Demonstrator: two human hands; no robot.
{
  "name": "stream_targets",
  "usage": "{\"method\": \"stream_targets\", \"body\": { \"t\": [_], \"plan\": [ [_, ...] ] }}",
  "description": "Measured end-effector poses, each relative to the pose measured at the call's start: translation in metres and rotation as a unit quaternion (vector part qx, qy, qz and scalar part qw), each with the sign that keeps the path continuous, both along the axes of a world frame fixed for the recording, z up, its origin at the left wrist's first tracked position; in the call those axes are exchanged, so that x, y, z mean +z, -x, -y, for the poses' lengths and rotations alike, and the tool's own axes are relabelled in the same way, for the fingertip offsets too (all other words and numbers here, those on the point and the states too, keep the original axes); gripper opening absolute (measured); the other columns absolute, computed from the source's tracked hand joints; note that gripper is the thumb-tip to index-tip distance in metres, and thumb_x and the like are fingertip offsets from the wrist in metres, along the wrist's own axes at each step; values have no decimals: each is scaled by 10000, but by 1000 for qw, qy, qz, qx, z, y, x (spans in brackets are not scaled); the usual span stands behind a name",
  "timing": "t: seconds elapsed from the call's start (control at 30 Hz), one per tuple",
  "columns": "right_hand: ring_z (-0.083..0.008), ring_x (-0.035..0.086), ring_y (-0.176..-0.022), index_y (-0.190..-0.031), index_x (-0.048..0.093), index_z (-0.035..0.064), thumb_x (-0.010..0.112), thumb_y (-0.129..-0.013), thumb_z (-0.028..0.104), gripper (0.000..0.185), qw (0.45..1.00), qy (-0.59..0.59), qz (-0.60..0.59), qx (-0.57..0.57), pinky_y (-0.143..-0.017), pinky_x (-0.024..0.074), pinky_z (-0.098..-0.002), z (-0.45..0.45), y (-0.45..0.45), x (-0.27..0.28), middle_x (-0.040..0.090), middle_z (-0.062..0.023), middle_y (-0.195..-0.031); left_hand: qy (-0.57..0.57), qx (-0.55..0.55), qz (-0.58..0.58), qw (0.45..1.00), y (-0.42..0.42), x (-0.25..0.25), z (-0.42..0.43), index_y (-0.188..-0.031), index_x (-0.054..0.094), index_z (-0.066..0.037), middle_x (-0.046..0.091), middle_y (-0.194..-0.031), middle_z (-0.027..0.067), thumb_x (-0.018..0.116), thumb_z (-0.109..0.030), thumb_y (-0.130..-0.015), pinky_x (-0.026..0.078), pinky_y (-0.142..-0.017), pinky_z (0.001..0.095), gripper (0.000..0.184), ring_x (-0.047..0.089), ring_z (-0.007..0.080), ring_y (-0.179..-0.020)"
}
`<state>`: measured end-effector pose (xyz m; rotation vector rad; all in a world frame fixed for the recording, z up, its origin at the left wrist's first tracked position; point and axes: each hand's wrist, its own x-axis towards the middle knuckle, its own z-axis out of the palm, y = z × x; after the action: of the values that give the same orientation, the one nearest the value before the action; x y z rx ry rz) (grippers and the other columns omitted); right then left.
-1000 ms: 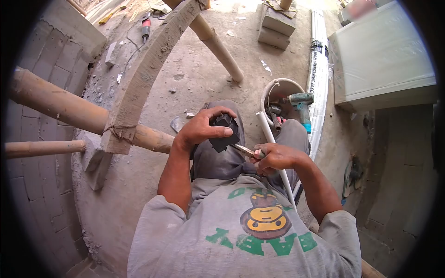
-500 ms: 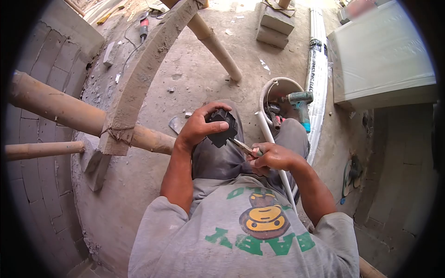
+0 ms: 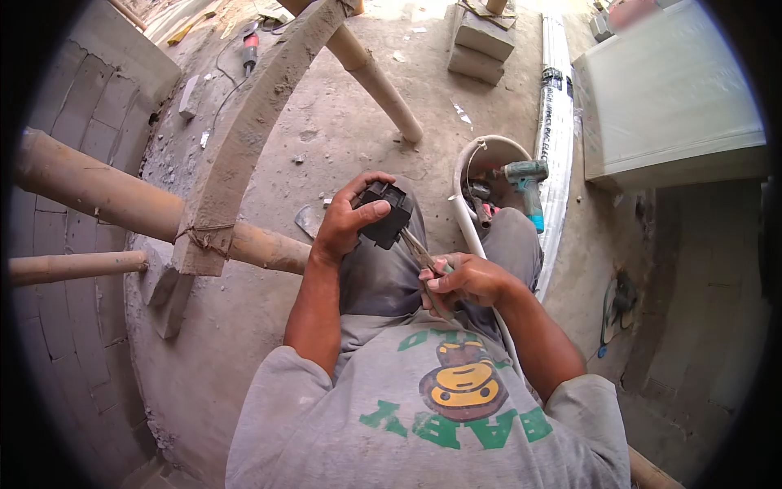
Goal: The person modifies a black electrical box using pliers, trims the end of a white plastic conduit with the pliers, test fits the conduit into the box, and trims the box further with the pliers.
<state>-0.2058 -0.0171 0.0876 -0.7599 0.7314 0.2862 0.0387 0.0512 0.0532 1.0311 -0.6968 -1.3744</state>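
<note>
The person's left hand [image 3: 352,222] has its grip curled firmly around a black box [image 3: 393,215], held over the left thigh [image 3: 371,285]. The right hand [image 3: 468,281] has its grip closed about the pliers [image 3: 419,253], whose long axis slants forward and leftward to the box's near edge. The box lies ahead and left of the right grip; whether the tips pinch it cannot be told

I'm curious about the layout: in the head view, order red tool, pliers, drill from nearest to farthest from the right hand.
1. Pliers: in the right hand.
2. Drill: at the bucket's right side.
3. Red tool: on the floor, far upper left.
</note>
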Motion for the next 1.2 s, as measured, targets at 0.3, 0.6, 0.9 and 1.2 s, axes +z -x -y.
{"method": "stream_targets", "body": {
  "t": [0.3,0.6,0.9,1.2],
  "plan": [
    [-150,578,-679,-995,545,14,581,-798,62,206,972,185,-39,141,-624,446,-300,25,1,15,602,-52,-744,-12,-52,79,995,-8,0,7,-1215,608,-26,648,-992,69,757,-264,-774,534,-761,262,523,649,134,-848],
    [-216,663,-794,-1001,558,35,627,-897,126,155,997,64,-13,31,-688,494,-325,8,2,-6,656,-111,-805,0,3,-31,1000,-1,-6,-2,-1231,590,-39,643,-1019,82,754,-219,-802,558,-741,270,493,660,147,-855],
    [-241,639,-879,-993,580,35,591,-856,92,148,919,310,-89,226,-756,476,-364,26,-4,24,648,-113,-819,-10,-27,78,997,-3,-6,3,-1205,622,-52,642,-1007,47,781,-241,-798,512,-806,266,476,618,115,-894],
    [-207,654,-849,-1054,556,14,602,-913,115,179,998,43,-2,35,-728,510,-313,6,-2,6,629,-84,-800,20,16,-47,999,1,-7,0,-1257,570,-32,644,-1028,81,736,-235,-814,558,-722,274,515,659,149,-861]
  ]
}}
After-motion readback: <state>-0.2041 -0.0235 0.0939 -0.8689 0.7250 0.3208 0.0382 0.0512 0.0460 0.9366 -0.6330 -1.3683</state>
